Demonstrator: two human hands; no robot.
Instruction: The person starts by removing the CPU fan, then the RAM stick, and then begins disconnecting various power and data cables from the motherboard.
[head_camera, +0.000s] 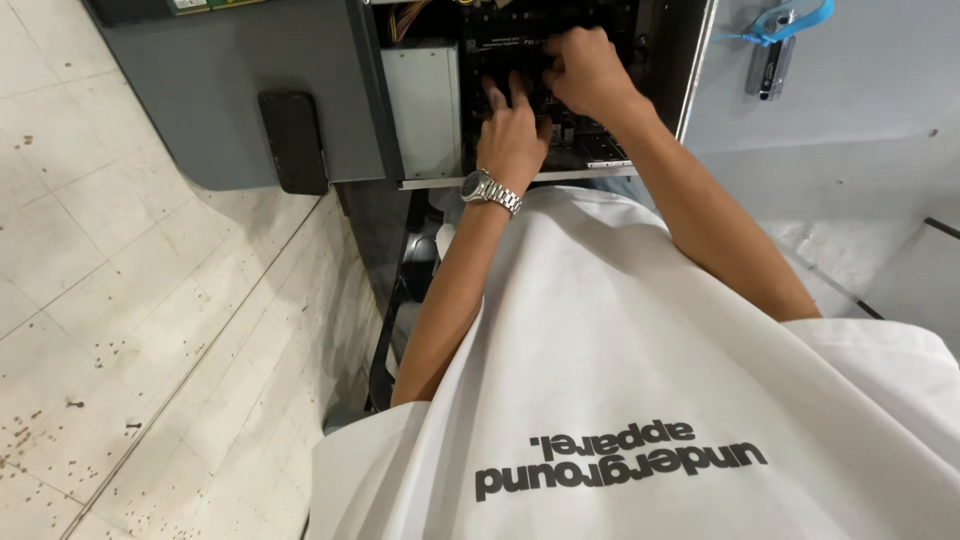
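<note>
My left hand (512, 135), steel watch (490, 190) on its wrist, lies fingers-down on the dark circuit board (590, 135) inside the open computer case (250, 90). My right hand (590, 70) is bunched just above it, fingertips pinched on something I cannot make out. Both work deep in the opening, so I judge it best to press straight and evenly, steadying with my left. A black phone (293, 140) rests on the grey case side; a blue-looped tool (772, 50) lies to the right.

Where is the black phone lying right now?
In the head view, the black phone lies on the grey desk, left of the open computer case and the left hand.
</note>
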